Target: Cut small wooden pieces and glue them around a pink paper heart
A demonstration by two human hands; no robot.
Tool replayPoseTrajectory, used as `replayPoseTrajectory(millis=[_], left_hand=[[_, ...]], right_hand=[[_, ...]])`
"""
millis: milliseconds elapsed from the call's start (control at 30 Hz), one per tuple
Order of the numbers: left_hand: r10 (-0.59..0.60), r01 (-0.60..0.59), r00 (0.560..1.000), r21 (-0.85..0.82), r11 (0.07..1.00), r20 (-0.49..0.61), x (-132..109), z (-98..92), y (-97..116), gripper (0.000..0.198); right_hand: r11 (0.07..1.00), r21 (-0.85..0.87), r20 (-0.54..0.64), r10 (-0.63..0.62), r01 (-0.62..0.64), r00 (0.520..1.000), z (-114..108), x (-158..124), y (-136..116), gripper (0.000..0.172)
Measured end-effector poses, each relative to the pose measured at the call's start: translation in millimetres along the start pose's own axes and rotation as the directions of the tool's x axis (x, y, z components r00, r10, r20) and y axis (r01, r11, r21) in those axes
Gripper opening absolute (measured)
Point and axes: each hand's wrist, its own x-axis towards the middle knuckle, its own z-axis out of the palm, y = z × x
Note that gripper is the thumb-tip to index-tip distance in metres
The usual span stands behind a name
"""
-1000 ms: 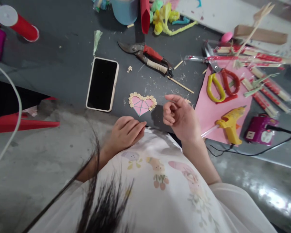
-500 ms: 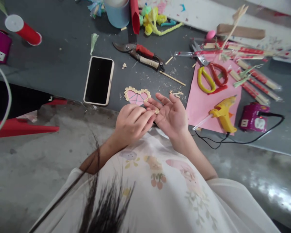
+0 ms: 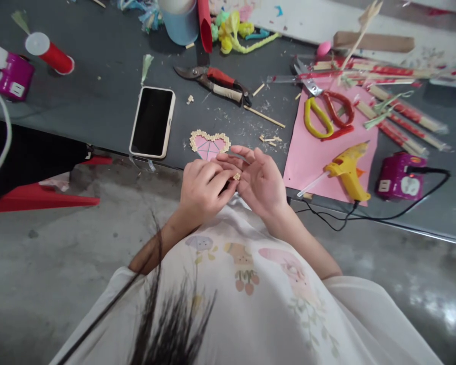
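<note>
My left hand (image 3: 205,190) has its fingers curled, the thumb and index tips pinched at a small flower-shaped cluster of pale wooden bits (image 3: 236,176). Palm up beside it is my right hand (image 3: 261,181), its fingers loosely spread under and behind the cluster. Just beyond my fingers, a pink heart-shaped card (image 3: 208,147) lies at the table edge. Pale wooden flower clusters line its upper border, and dark lines cross its face. My hands cover its lower tip.
A phone (image 3: 152,122) lies left of the heart. Pruning shears (image 3: 216,83), cut stick pieces (image 3: 270,140) and a tiny cluster (image 3: 190,99) are beyond. On pink paper (image 3: 294,167) rest scissors (image 3: 323,104) and a yellow glue gun (image 3: 347,170), its cord trailing to a purple box (image 3: 401,177).
The view has shifted slightly. My right hand has come a little closer to my left, and the small cluster between them has moved slightly left. The pinch stays.
</note>
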Motion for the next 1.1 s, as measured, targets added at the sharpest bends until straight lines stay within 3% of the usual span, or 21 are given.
replayPoseTrajectory(millis=[100, 167, 233, 300, 367, 433, 500, 600, 733, 833, 967, 1100], left_hand=[[-0.140, 0.134, 0.990, -0.160, 0.978, -0.032, 3, -5.2, 3, 0.008], [-0.299, 0.282, 0.954, -0.340, 0.897, 0.003, 4, -7.7, 2, 0.009], [-0.467, 0.453, 0.877, -0.524, 0.721, 0.116, 3, -8.0, 1, 0.014], [-0.577, 0.589, 0.769, -0.657, 0.472, 0.275, 2, -6.6, -1, 0.022], [-0.614, 0.656, 0.672, -0.718, 0.232, 0.415, 3, -5.1, -1, 0.029], [-0.594, 0.677, 0.609, -0.734, 0.043, 0.526, 5, -4.7, 1, 0.033], [-0.559, 0.675, 0.578, -0.733, -0.082, 0.595, 8, -4.9, 5, 0.038], [-0.543, 0.668, 0.547, -0.723, -0.176, 0.637, 10, -3.8, 10, 0.040], [-0.542, 0.692, 0.520, -0.698, -0.184, 0.660, 6, 1.8, 11, 0.041], [-0.553, 0.713, 0.547, -0.696, -0.084, 0.628, 0, 5.3, 8, 0.043], [-0.624, 0.728, 0.626, -0.637, 0.253, 0.468, -8, 3.7, 4, 0.043], [-0.612, 0.674, 0.727, -0.493, 0.550, 0.311, -14, -1.9, 1, 0.028]], right_hand=[[0.996, -0.071, 0.030, -0.049, 0.051, 0.998, -4, -1, -2, 0.067], [0.989, -0.114, 0.034, -0.092, 0.095, 0.995, -7, -2, -1, 0.067], [0.972, -0.180, 0.026, -0.150, 0.152, 0.988, -11, -3, 1, 0.060], [0.932, -0.283, 0.010, -0.234, 0.227, 0.972, -14, -6, 3, 0.048], [0.852, -0.415, 0.021, -0.343, 0.320, 0.939, -16, -8, 4, 0.037], [0.737, -0.542, 0.064, -0.444, 0.405, 0.894, -16, -10, 2, 0.028], [0.631, -0.631, 0.110, -0.503, 0.451, 0.857, -15, -12, 0, 0.022], [0.560, -0.678, 0.141, -0.538, 0.477, 0.831, -14, -11, -1, 0.020], [0.508, -0.710, 0.181, -0.539, 0.489, 0.823, -16, -9, 3, 0.019], [0.448, -0.752, 0.205, -0.538, 0.483, 0.818, -20, -8, 7, 0.016], [0.298, -0.798, 0.311, -0.542, 0.524, 0.781, -24, -7, 12, 0.015], [0.185, -0.829, 0.376, -0.514, 0.528, 0.771, -24, -7, 17, 0.017]])
